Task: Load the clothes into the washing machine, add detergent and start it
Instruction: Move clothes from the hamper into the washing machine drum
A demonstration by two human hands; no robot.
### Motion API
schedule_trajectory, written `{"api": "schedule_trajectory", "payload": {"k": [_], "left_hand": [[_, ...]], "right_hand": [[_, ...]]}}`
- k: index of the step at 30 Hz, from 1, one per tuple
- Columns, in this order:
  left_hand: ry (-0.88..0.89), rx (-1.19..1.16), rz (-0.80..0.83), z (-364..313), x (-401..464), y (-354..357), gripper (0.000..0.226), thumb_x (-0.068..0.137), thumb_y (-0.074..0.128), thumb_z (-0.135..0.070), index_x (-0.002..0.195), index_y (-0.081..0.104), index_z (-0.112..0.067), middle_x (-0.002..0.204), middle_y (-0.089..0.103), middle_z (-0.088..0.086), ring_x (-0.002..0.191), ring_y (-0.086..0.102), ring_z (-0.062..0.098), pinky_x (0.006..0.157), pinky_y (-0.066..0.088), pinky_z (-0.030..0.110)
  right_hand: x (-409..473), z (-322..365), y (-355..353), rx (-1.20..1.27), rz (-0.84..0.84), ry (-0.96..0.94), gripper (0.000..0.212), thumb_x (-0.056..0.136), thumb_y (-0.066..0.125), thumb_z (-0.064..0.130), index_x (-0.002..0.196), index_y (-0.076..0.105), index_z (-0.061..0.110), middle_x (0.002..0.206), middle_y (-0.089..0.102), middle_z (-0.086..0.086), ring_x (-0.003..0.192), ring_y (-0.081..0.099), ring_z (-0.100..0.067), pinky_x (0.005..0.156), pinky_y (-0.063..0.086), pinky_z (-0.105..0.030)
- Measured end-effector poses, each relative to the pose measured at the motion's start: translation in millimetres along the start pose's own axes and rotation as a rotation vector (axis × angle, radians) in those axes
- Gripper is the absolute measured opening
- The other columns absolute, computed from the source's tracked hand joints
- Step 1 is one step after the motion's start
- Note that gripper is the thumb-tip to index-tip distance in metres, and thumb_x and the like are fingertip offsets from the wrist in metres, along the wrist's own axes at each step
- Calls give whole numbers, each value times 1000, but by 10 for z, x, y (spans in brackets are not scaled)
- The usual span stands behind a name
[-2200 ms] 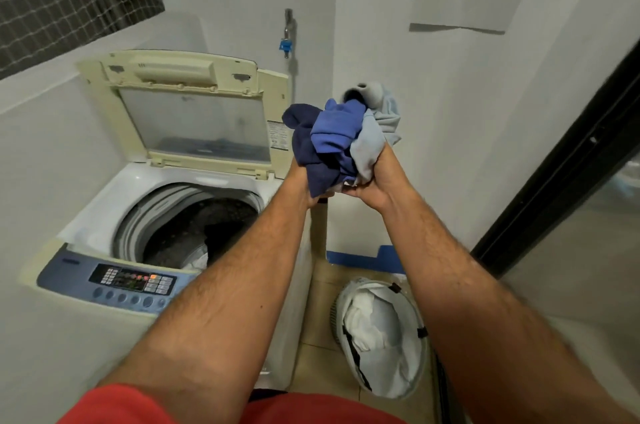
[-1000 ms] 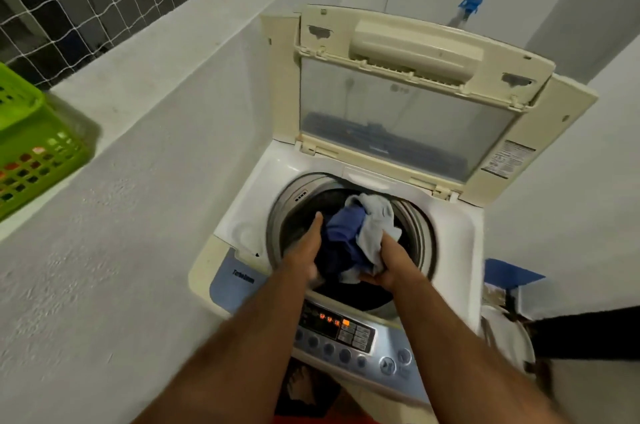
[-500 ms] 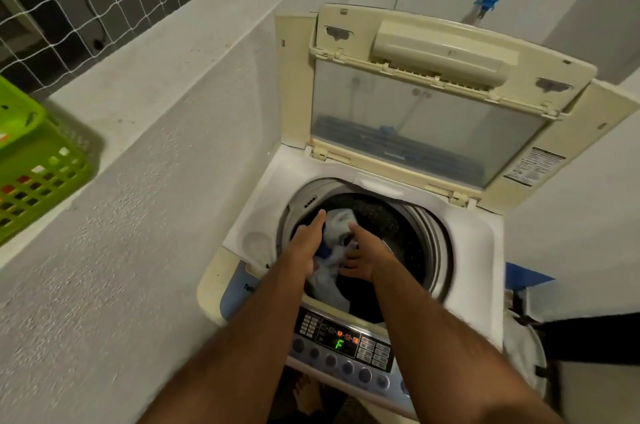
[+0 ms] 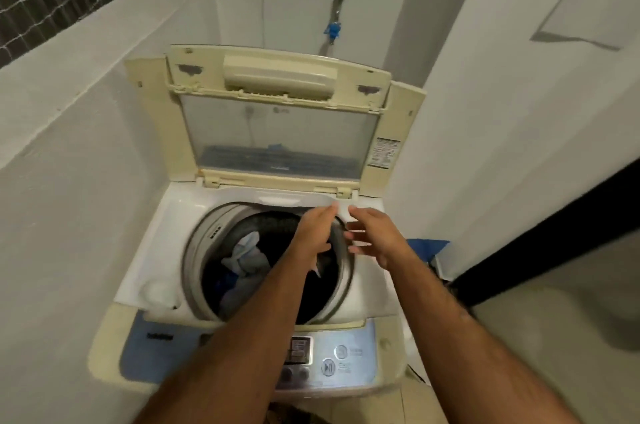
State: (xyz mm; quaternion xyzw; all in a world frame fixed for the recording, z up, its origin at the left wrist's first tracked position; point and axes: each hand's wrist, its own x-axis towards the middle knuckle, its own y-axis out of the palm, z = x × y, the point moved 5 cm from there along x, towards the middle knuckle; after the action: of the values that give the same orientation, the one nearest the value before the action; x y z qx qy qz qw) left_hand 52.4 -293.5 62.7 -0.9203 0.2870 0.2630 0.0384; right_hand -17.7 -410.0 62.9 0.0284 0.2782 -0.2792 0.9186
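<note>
Blue and grey clothes [image 4: 244,267] lie in the drum [image 4: 341,252]. Both hands, left [image 4: 313,235] and right [image 4: 375,238], hover above its rim, fingers straight, holding nothing (loading looks done). Next, I judge: detergent, none visible here.

Arms: two forearms, bare to the frame's lower edge (no sleeves in view)
Left hand [image 4: 313,233]: bare, ungloved
Right hand [image 4: 375,238]: bare, ungloved

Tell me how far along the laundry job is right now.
Done: blue and pale clothes lie in the drum of the washing machine. In hand: nothing; the left hand and right hand are open above the drum. Left: no detergent is in view, the lid stands up, and the control panel is untouched.
</note>
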Motion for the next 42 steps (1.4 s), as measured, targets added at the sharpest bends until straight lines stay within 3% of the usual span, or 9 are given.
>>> {"api": "schedule_trajectory", "payload": {"k": [4,8,14,18,23,28,32,39,42], "left_hand": [[124,95,87,-120,-70,577,28,98,49,-41,116,57,-22,108,60,-6,98,56,11,77,47,31],[171,169,150,-137,-122,1182,29,98,49,-40,116,58,-20,115,59,-3,107,56,16,86,50,37],[224,274,183,-8,-48,2130,33,96,52,-39,116,62,-15,111,60,-4,108,59,17,95,50,40],[156,347,175,371,50,2880,25,95,53,-37,98,64,-15,97,61,2,93,60,19,81,50,36],[-7,421,161,948,171,3574,24,95,55,-41,93,62,-18,86,57,3,77,54,15,65,47,33],[-121,394,173,1252,230,3921,15,98,50,-39,87,58,-31,91,55,-5,87,53,11,70,47,27],[-197,441,133,1501,456,3970,19,97,52,-38,91,60,-22,89,60,-1,77,55,9,66,47,27],[-379,457,130,2141,919,3909,23,98,51,-36,85,59,-19,87,60,0,81,58,13,74,48,29],[-423,491,147,2460,1255,3949,24,98,50,-37,97,62,-17,99,62,4,89,60,16,80,49,32]], "right_hand": [[-142,-46,-708,-2,-158,-90,29,94,58,42,107,62,16,107,68,-7,99,68,-23,73,59,-36],[-230,-265,-1405,-31,-284,-131,26,92,61,40,98,63,15,104,68,-6,96,67,-21,70,57,-37],[-239,-780,-2518,-41,-386,-109,21,89,66,33,77,59,16,77,58,-7,73,58,-21,60,51,-35],[-203,-1263,-3379,-63,-431,-38,20,85,69,32,75,61,17,71,60,-5,67,58,-19,57,53,-33],[-94,-1831,-4148,-89,-379,72,18,87,68,34,89,64,16,78,64,-6,70,62,-20,55,55,-32],[69,-2223,-4492,-103,-334,178,22,87,67,34,90,64,12,88,67,-11,79,64,-21,52,52,-28],[326,-2524,-4542,-108,-289,259,21,85,67,33,83,63,13,81,64,-11,74,62,-23,55,53,-32],[708,-3114,-4492,-139,-172,446,24,86,66,35,94,64,12,92,66,-11,85,64,-26,57,53,-32],[999,-3392,-4476,-136,-143,489,23,89,64,33,92,63,11,88,63,-10,82,63,-24,60,53,-34]]}}
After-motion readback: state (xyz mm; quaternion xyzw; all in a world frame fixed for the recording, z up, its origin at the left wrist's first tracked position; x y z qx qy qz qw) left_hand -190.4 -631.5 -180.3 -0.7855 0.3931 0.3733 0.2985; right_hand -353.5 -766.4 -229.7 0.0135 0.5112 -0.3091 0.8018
